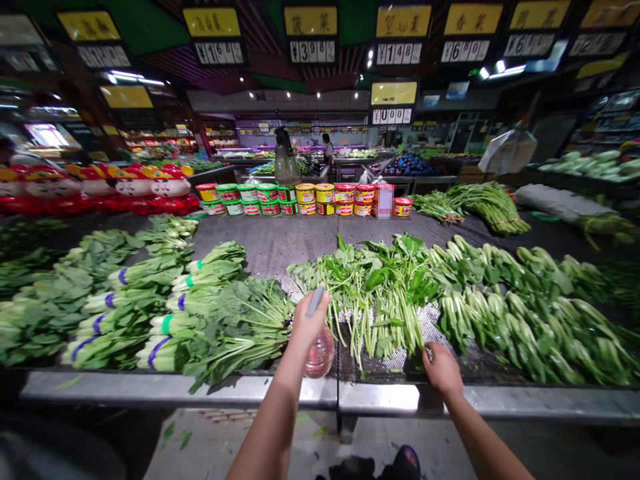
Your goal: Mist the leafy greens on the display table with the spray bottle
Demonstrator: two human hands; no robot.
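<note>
In my left hand [306, 321] is a clear, pinkish spray bottle [320, 355] with a grey trigger head; the fingers are wrapped round its neck. It hangs over the display's front part, between a heap of loose leafy greens [240, 320] and long-stemmed water spinach [383, 293]. My right hand [444, 369] is low at the front, its fingers curled beside the cut ends of the water spinach stems. Whether a stem is pinched there is too small to make out. Small bok choy [520, 313] lies in rows just right of that hand.
Tape-bound greens [175, 327] fill the left side. Stacked tubs [306, 193] line the back, with a spray bottle [287, 163] standing behind them. A metal rail [200, 390] edges the front. Price signs [310, 33] hang overhead. One person [327, 150] stands far back.
</note>
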